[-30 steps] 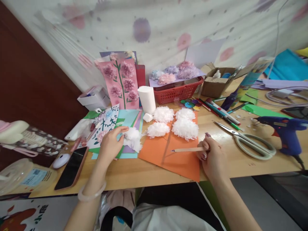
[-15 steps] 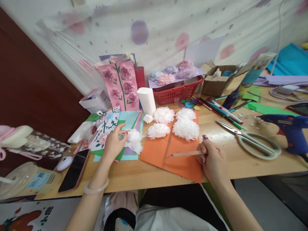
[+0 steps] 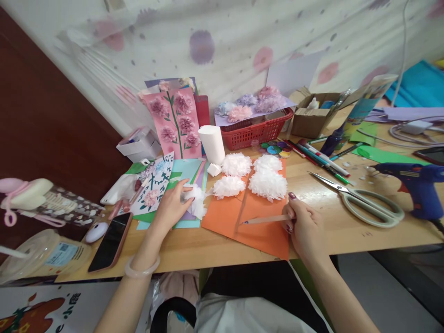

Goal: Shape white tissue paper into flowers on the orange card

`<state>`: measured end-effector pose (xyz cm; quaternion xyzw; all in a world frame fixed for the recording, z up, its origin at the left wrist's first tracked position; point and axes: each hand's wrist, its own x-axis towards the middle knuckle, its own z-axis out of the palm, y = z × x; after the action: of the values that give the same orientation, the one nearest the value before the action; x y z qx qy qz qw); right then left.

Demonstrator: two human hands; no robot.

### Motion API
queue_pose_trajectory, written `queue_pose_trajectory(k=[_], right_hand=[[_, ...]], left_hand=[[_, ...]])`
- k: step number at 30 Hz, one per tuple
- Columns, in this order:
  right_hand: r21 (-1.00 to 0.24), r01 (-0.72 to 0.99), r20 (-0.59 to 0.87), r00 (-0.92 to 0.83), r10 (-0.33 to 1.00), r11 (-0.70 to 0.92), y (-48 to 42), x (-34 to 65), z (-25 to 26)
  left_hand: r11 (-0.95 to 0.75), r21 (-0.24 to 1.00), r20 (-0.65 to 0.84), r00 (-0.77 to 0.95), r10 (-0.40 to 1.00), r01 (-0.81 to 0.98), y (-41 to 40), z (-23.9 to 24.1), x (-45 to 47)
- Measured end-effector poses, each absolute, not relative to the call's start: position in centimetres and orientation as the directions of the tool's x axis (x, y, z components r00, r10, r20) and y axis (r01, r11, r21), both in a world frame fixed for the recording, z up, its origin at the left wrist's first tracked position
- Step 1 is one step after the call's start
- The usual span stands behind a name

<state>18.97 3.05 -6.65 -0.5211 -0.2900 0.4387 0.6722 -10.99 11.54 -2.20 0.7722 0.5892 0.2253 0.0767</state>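
Observation:
My left hand (image 3: 173, 201) is over the coloured paper sheets, its thumb and fingertips closed on the near side of a loose white tissue tuft (image 3: 197, 203). In my right hand (image 3: 305, 224) is a slender pale stick (image 3: 265, 219) with a dark tip, gripped at its right end. The stick points left over an orange card (image 3: 258, 243), its tip close to the card's central fold. Several fluffy white tissue flowers (image 3: 268, 184) sit on the upper part of the card. A white packet of tissues (image 3: 211, 144) stands behind them.
Open-bladed scissors (image 3: 371, 208) and a blue glue gun (image 3: 414, 182) lie on the right, beyond several pens (image 3: 324, 159). At the back stands a red basket (image 3: 256, 134). Leftward are a phone (image 3: 110, 243), a lidded cup (image 3: 45, 259) and a pink flower card (image 3: 175, 122).
My left hand has moved slightly right, its fingers closing further around the white tuft. My right hand and the stick stay nearly still; the view has shifted a little.

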Motion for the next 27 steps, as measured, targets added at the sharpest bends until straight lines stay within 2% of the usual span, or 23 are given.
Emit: queue_pose_trajectory(k=[4, 9, 13, 17, 22, 27], right_hand=[[-0.958, -0.279, -0.067, 0.437, 0.897, 0.064, 3.1, 19.0, -6.9], [-0.965, -0.251, -0.043, 0.426, 0.904, 0.073, 3.1, 19.1, -7.1], [-0.963, -0.255, -0.03, 0.428, 0.903, 0.088, 3.2, 19.2, -7.3], [-0.964, -0.251, -0.03, 0.421, 0.907, 0.085, 3.3, 19.2, -7.4], [-0.967, -0.24, -0.024, 0.422, 0.906, 0.086, 3.4, 19.1, -7.1], [-0.97, -0.23, -0.03, 0.433, 0.901, 0.079, 3.3, 19.0, -7.0]], left_hand=[[-0.284, 0.352, 0.29, 0.184, 0.939, 0.892, 12.2, -2.6, -11.2], [-0.2, 0.439, 0.321, 0.055, 0.945, 0.876, 11.6, -2.0, -11.3], [-0.101, 0.505, 0.262, -0.041, 0.964, 0.857, 10.9, -1.3, -11.1], [-0.105, 0.541, 0.23, -0.027, 0.973, 0.835, 10.6, -1.2, -11.3], [-0.167, 0.557, 0.312, -0.018, 0.95, 0.813, 11.8, -2.1, -12.3], [-0.165, 0.616, 0.274, -0.013, 0.962, 0.771, 13.5, -3.5, -12.8]])
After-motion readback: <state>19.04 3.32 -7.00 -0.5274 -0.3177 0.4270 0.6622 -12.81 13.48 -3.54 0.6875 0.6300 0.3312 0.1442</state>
